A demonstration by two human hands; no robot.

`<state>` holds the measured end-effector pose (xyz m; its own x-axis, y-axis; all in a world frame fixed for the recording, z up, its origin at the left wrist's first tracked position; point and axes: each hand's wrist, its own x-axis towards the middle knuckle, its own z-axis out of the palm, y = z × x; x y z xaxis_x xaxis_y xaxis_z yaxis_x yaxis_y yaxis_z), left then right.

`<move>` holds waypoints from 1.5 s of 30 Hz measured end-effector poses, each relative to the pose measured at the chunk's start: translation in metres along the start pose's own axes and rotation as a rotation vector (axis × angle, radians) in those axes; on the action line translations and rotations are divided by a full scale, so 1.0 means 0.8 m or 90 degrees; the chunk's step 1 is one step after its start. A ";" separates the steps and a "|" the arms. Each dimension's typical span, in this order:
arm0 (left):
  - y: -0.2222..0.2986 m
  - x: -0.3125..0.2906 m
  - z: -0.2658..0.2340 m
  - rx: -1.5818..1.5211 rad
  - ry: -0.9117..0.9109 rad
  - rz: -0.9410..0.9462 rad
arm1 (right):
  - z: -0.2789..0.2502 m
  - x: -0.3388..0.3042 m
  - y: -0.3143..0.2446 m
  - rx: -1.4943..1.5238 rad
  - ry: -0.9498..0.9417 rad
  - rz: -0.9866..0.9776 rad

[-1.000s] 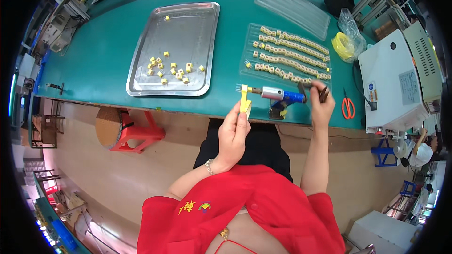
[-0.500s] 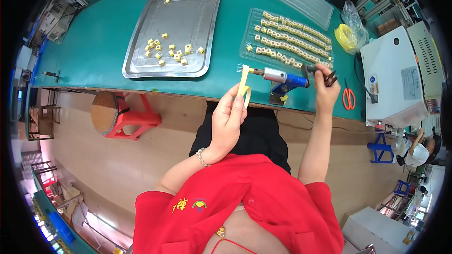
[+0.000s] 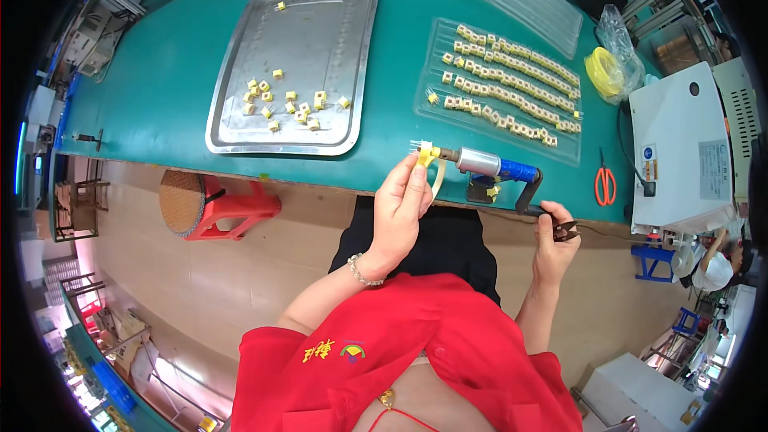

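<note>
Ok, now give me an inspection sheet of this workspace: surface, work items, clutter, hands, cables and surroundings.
Surface: green tabletop, carrying trays and tools.
Work items: blue-and-silver crank tool near the edge, pinned block at its tip; loose yellow blocks in the metal tray; blocks in rows on a clear tray.
Clutter: orange-handled scissors, clear bag with yellow material.
Hands: left hand pinches yellow tape; right hand grips the crank handle and a dark tool.
Cables: black cord at the white machine.
Surroundings: red stool, blue stool, another person at right.
</note>
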<state>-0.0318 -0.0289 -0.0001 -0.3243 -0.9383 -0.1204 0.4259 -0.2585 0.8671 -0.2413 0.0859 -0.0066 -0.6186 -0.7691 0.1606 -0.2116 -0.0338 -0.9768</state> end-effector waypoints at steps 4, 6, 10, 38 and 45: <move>0.010 0.010 0.001 -0.060 -0.024 -0.051 | 0.000 0.006 -0.008 -0.015 -0.035 0.050; 0.009 0.008 -0.009 -0.080 -0.048 -0.067 | 0.000 0.006 -0.016 -0.011 -0.074 0.116; 0.022 -0.002 -0.013 -0.028 -0.092 -0.066 | -0.003 0.013 -0.041 -0.073 -0.018 0.086; 0.048 -0.016 -0.029 -0.140 -0.130 -0.097 | 0.149 0.031 -0.124 -0.722 -0.142 -0.651; 0.037 0.030 -0.035 0.050 -0.047 0.221 | 0.115 0.034 -0.128 -0.383 -0.182 -0.451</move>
<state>-0.0030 -0.0653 0.0090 -0.2326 -0.9472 0.2206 0.4559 0.0942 0.8850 -0.1666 0.0096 0.0847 -0.0086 -0.8252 0.5647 -0.8649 -0.2773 -0.4184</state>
